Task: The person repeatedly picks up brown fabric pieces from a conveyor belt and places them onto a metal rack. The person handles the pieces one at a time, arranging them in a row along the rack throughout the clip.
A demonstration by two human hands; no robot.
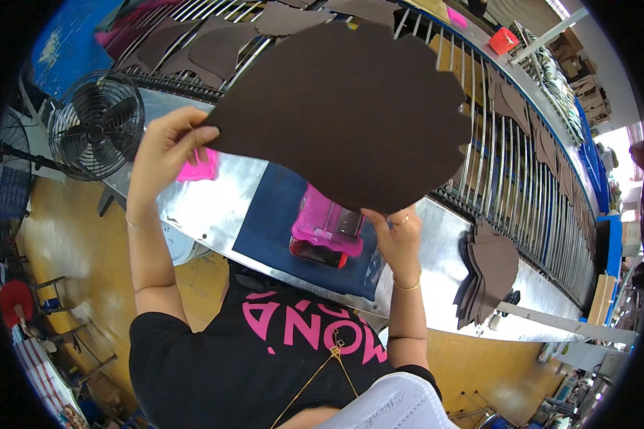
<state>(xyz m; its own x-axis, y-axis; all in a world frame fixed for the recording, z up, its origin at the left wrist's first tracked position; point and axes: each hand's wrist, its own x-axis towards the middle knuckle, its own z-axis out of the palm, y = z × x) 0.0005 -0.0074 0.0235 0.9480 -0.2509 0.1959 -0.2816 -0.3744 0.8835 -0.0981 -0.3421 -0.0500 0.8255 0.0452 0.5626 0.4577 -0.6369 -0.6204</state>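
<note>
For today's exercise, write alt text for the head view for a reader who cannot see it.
Both hands, left hand and right hand, hold up a large dark brown cut leather piece over a metal workbench. Below lie a pink tool and a stack of brown pieces.

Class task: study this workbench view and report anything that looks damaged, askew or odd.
Nothing stands out as damaged. The left hand and right hand hold up a dark brown leather piece; its notched right edge looks cut to shape. A stack of similar pieces lies slightly fanned on the metal bench.

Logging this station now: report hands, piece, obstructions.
Left hand and right hand both pinch the dark brown leather piece, held up flat. Pink tool on blue mat beneath. Nothing in the way.
</note>
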